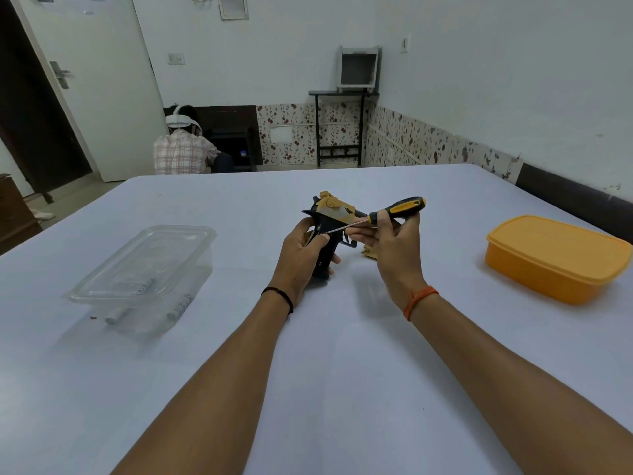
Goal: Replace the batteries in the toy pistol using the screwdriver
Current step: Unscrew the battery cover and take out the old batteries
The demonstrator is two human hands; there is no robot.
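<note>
Black-and-gold toy pistol (pixel 330 217) gripped by left hand (pixel 301 255); right hand (pixel 390 245) grips yellow-black screwdriver (pixel 394 210).

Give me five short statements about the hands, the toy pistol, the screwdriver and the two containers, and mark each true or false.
1. The right hand holds the black-and-yellow-handled screwdriver. True.
2. The left hand lies flat on the white table. False: it grips the black-and-tan toy pistol by its handle.
3. The screwdriver's tip points toward the pistol's grip. True.
4. The orange plastic lidded box sits on the left side. False: it sits on the right; the clear plastic container is on the left.
5. The clear container holds cylindrical batteries. True.
</note>
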